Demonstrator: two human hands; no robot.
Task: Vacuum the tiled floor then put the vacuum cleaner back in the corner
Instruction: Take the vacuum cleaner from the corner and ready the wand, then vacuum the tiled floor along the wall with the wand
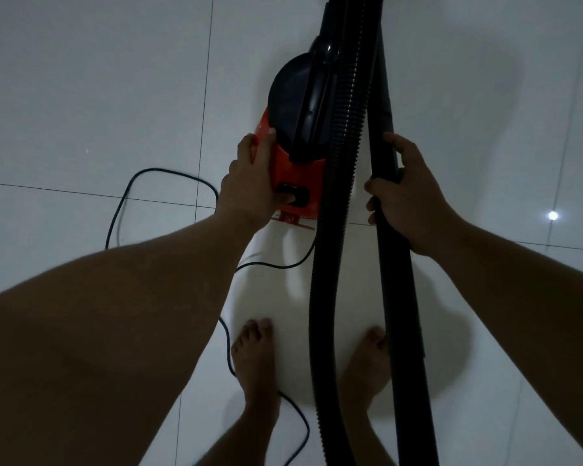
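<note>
Vacuum cleaner [297, 129]: a red body with a black domed top, sitting on the tiled floor [81, 95] just ahead of our bare feet [254, 361] — out on open tiles, with no corner or wall in view.
Switch [292, 195]: a black rocker on the near face of the red body; our left thumb lies on it.
Left hand [249, 183]: wrapped against the left side of the body, fingers [254, 144] curled over its upper edge and closed on the casing, thumb pressed to the rocker.
Ribbed hose [337, 213]: runs from the top of the frame down past the body and between our feet.
Smooth tube [389, 230]: the rigid black wand, beside the hose and just to its right.
Right hand [409, 200]: clamped round the smooth tube, fingers wrapped on its far side, thumb up along it.
Power cord [132, 203]: loops loose over the tiles to the left, then trails back under our left foot.
Step in hand: we judge this to be a press of the rocker — whether to start or to stop we cannot tell, since nothing shows the motor's state.
Next move: a firm thumb push while the left hand steadies the body; then, either way, we must mind the cord underfoot before stepping.
</note>
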